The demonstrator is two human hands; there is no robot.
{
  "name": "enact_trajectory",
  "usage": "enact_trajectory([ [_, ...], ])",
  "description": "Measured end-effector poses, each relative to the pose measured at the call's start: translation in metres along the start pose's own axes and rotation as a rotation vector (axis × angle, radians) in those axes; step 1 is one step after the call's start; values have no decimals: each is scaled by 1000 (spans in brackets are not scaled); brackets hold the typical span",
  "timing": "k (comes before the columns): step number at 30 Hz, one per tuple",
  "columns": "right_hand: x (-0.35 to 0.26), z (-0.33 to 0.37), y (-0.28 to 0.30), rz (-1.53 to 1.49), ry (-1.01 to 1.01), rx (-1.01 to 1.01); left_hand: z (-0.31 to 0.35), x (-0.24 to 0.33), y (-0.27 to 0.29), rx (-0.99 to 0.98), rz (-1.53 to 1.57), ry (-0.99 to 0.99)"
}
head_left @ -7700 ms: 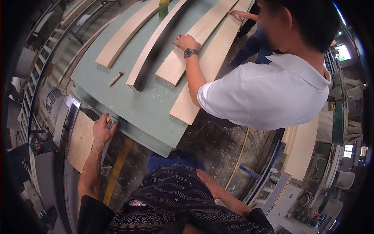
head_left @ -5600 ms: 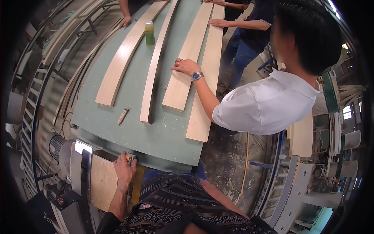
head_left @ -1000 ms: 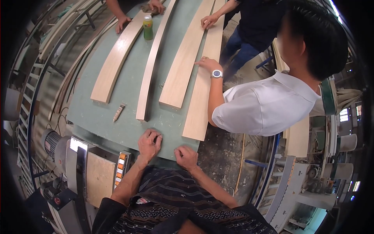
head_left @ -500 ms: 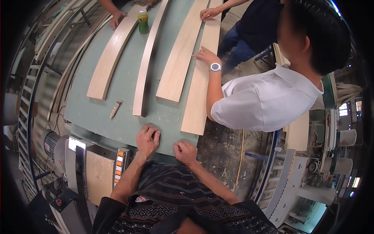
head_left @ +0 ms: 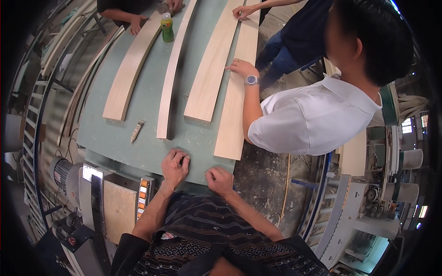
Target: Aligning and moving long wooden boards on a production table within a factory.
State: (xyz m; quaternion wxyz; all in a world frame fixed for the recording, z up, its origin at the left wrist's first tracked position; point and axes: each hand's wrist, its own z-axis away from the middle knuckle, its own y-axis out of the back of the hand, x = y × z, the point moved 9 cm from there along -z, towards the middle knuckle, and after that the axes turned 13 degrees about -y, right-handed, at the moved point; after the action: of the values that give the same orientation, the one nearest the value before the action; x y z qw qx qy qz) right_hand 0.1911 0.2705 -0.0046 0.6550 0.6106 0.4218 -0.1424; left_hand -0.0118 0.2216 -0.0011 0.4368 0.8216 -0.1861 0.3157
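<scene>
My left hand [head_left: 175, 166] rests at the near edge of the green table [head_left: 147, 108], its fingers curled in, with nothing visible in them. Beside it, my right hand [head_left: 219, 180] lies on the same edge as a loose fist, and no object shows in it. Closest to my hands are the near ends of a narrow wooden board standing on edge [head_left: 170, 87] and a pale flat board [head_left: 230, 133] at the right. Another wide board [head_left: 202, 92] lies between those two. A curved board [head_left: 129, 80] is farther left. A small tube [head_left: 136, 131] lies near the table's front.
A green bottle [head_left: 167, 28] stands at the far side. A co-worker in a white shirt [head_left: 313, 115] leaves a hand on the right board; another person's hand [head_left: 246, 12] touches boards beyond. Hands [head_left: 136, 24] of a third person are at the far left. A motor [head_left: 62, 174] sits lower left.
The view has shifted slightly. At the far left, more of the third person's dark sleeve now shows. The white-shirted co-worker's wrist has turned a little. My hands stay in place.
</scene>
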Motion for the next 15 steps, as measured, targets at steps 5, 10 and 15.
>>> enact_trajectory([
  [5, -5, -1, 3, -15, 36, 38, -1, 1, 2, 16, -17, -13],
  [10, -5, -1, 4, -20, 30, 43, -1, 0, 2, 23, -12, -11],
  [15, -3, 1, -1, -8, 31, 26, 1, -1, 0, 4, -4, -6],
])
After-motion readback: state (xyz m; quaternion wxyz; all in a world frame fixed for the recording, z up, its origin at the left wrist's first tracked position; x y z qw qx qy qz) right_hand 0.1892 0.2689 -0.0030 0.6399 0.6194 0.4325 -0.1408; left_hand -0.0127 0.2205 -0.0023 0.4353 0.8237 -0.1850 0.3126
